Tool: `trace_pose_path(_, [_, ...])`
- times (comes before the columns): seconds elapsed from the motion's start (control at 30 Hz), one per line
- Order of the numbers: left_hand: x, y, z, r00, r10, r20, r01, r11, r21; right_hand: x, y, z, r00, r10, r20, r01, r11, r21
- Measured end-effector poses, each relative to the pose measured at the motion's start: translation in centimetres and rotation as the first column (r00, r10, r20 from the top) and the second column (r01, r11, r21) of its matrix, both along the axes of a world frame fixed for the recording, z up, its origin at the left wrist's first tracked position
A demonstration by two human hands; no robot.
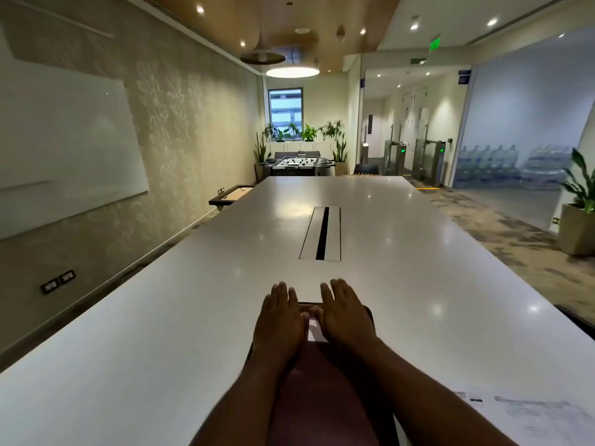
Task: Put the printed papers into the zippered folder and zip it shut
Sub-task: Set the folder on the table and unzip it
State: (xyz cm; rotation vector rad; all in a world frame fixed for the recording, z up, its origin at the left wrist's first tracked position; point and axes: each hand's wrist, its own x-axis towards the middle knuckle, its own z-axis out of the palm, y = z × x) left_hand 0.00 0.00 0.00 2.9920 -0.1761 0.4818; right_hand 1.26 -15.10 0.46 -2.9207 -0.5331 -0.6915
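Note:
A dark maroon zippered folder [317,391] lies on the white table [161,317] in front of me, mostly hidden under my forearms. My left hand [279,320] and my right hand [346,315] rest flat on its far end, palms down, fingers slightly spread, gripping nothing. A small white patch [313,331] shows between the hands. Whether the folder's zip is open or closed is hidden. Printed papers [531,413] lie flat on the table at the lower right, beside my right forearm.
A cable slot with a black gap [322,233] is set into the table's middle, beyond my hands. A whiteboard [64,149] hangs on the left wall. A foosball table [297,164] and plants stand at the far end. A potted plant [578,217] is on the right.

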Motion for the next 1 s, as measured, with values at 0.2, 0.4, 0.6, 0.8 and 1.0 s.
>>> trace_pose_path(0.2, [0.0, 0.3, -5.0, 0.975, 0.071, -0.211, -0.079, 0.996, -0.031, 0.9, -0.8, -4.9, 0.965, -0.026, -0.262, 0.032, 0.999, 0.02])
trace_pose_path(0.4, [0.0, 0.2, -6.5, 0.982, 0.09, -0.165, -0.101, 0.993, -0.059, 2.9, 0.0, -4.3, 0.957, -0.013, -0.289, -0.001, 0.999, -0.047])
trace_pose_path(0.6, [-0.2, 0.3, -6.5, 0.986, 0.079, -0.146, -0.095, 0.99, -0.101, 6.7, 3.9, -3.0, 0.902, 0.057, -0.429, -0.056, 0.998, 0.014])
trace_pose_path(0.8, [-0.1, 0.6, -6.7, 0.989, 0.034, -0.145, -0.059, 0.983, -0.176, 10.6, 8.5, -2.2, 0.789, 0.148, -0.597, -0.108, 0.989, 0.102])
trace_pose_path(1.0, [-0.1, 0.6, -6.8, 0.988, 0.034, -0.15, -0.058, 0.986, -0.156, 12.7, 10.7, -1.3, 0.717, 0.215, -0.663, -0.163, 0.977, 0.14])
